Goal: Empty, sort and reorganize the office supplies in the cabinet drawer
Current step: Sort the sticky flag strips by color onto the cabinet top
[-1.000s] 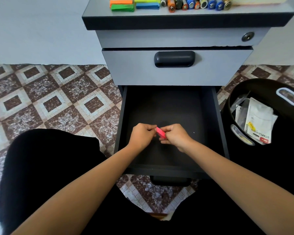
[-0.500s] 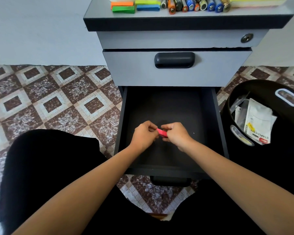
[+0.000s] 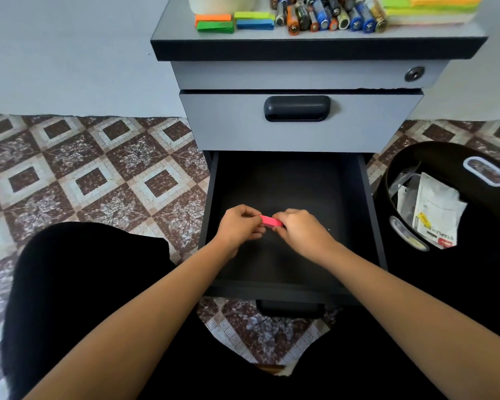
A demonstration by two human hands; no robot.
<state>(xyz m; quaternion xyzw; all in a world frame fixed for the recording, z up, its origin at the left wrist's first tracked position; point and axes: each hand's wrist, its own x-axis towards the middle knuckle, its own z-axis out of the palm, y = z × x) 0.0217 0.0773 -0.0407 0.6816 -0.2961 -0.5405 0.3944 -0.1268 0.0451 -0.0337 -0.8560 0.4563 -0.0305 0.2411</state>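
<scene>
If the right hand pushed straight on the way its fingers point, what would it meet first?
The right hand pinches the pink pad; straight beyond it is the left hand, holding the pad's other end.

The open drawer (image 3: 286,180) sat under a shut drawer (image 3: 214,125); batteries (image 3: 329,17) lay on the cabinet top (image 3: 300,40); a bin (image 3: 445,153) stood right.

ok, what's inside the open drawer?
A pink sticky-note pad, pinched between left hand and right hand over the drawer floor, plus a white speck. The floor under the hands is covered.
</scene>
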